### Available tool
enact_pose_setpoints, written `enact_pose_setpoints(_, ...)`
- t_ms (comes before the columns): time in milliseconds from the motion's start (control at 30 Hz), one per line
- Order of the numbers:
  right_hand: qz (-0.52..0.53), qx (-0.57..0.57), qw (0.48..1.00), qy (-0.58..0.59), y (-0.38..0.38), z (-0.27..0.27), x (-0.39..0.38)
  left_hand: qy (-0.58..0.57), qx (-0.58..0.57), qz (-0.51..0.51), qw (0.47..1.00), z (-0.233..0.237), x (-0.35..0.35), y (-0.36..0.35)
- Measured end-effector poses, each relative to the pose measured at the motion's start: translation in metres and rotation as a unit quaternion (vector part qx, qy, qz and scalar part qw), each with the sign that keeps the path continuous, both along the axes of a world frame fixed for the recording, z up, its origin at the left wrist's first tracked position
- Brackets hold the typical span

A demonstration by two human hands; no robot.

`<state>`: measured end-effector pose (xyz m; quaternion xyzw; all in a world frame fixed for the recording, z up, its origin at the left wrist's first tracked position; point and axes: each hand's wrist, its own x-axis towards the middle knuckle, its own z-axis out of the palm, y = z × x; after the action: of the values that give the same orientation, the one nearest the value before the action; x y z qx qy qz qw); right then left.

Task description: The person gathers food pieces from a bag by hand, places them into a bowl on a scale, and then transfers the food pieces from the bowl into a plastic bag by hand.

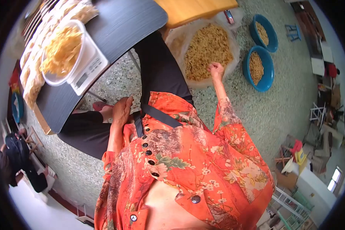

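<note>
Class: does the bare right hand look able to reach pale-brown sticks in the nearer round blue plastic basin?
Probably yes: the right hand is over yellow-brown flakes in a clear plastic bag; only the bag's rim seems to separate it from the sticks in the basin.

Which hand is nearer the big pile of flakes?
Right. The right hand is over the near part of the pile of flakes; the left hand is farther away, by the lap.

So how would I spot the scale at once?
Find the dark table at the upper left. A bowl of yellow pieces stands there, with the scale showing from under it. Unlike the round bowl, the scale is flat and white, with a grey display.
</note>
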<state>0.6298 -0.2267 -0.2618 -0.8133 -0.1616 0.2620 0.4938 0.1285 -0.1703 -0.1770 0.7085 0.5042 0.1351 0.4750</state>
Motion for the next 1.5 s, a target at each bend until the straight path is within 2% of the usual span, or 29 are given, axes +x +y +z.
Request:
enact_pose_setpoints(67,0.008,-0.035,0.999,0.020,-0.009,-0.023,0.012,0.015,-0.028,0.003,0.999,0.008,0.003,0.001)
enact_pose_setpoints(133,0.158,-0.145,0.958,-0.190,-0.010,-0.028,0.003,0.018,-0.032,0.010,0.999,0.004,-0.002,0.001)
enact_pose_setpoints(167,0.165,-0.216,0.944,-0.187,-0.005,-0.029,-0.003,0.024,-0.036,0.006,0.999,0.004,-0.004,-0.001)
enact_pose_setpoints(200,0.163,-0.219,0.945,-0.181,-0.003,-0.024,-0.010,0.042,-0.045,0.007,0.998,0.007,-0.004,-0.001)
enact_pose_setpoints(267,0.249,-0.251,0.888,-0.293,-0.002,-0.013,-0.021,0.063,-0.055,0.004,0.996,0.011,-0.002,0.000)
enact_pose_setpoints(300,0.249,-0.253,0.889,-0.289,-0.001,-0.005,-0.025,0.062,-0.040,-0.004,0.997,0.013,-0.001,0.000)
enact_pose_setpoints(367,0.299,-0.318,0.846,-0.306,0.001,0.005,-0.038,0.062,-0.024,-0.013,0.998,0.012,-0.007,0.000)
enact_pose_setpoints(433,0.322,-0.322,0.838,-0.301,0.000,-0.001,-0.042,0.062,-0.064,-0.010,0.996,0.008,-0.008,-0.002)
enact_pose_setpoints(500,0.346,-0.323,0.829,-0.296,0.000,-0.008,-0.047,0.058,-0.054,-0.014,0.997,0.007,-0.009,-0.003)
enact_pose_setpoints(567,0.389,-0.353,0.774,-0.354,0.001,-0.014,-0.051,0.053,-0.041,-0.016,0.998,0.011,-0.008,-0.002)
enact_pose_setpoints(700,0.420,-0.292,0.752,-0.416,0.004,-0.041,-0.035,0.068,-0.024,-0.028,0.997,0.022,-0.007,0.000)
enact_pose_setpoints(800,0.405,-0.348,0.755,-0.381,0.010,-0.039,-0.013,0.079,-0.020,-0.023,0.996,0.019,-0.010,-0.002)
enact_pose_setpoints(867,0.332,-0.177,0.890,-0.256,0.005,-0.009,0.001,0.078,-0.014,-0.025,0.997,0.018,-0.010,0.000)
enact_pose_setpoints(900,0.331,-0.178,0.890,-0.260,0.006,-0.001,0.007,0.086,-0.016,-0.033,0.996,0.018,-0.010,0.001)
enact_pose_setpoints(967,0.174,-0.158,0.971,-0.031,0.006,0.013,0.014,0.091,-0.018,-0.042,0.995,0.017,-0.009,0.001)
enact_pose_setpoints(1000,0.173,-0.157,0.972,-0.034,0.005,0.012,0.020,0.078,-0.003,-0.042,0.996,0.015,-0.010,0.001)
enact_pose_setpoints(1033,0.121,-0.102,0.985,0.062,0.003,0.012,0.027,0.064,0.012,-0.043,0.997,0.013,-0.009,0.001)
enact_pose_setpoints(1100,0.053,0.017,0.975,0.214,-0.001,0.014,0.035,0.066,0.008,-0.049,0.997,0.011,-0.011,0.001)
enact_pose_setpoints(1133,0.054,0.018,0.976,0.211,-0.002,0.016,0.037,0.072,0.003,-0.054,0.996,0.011,-0.011,0.002)
enact_pose_setpoints(1200,0.002,0.148,0.941,0.303,-0.003,0.025,0.037,0.072,0.001,-0.060,0.996,0.011,-0.010,0.004)
enact_pose_setpoints(1400,-0.050,0.285,0.885,0.366,0.005,0.054,0.041,0.080,0.000,-0.076,0.994,0.010,-0.010,0.006)
enact_pose_setpoints(1500,-0.065,0.306,0.884,0.348,0.013,0.070,0.046,0.072,0.022,-0.081,0.994,0.009,-0.010,0.006)
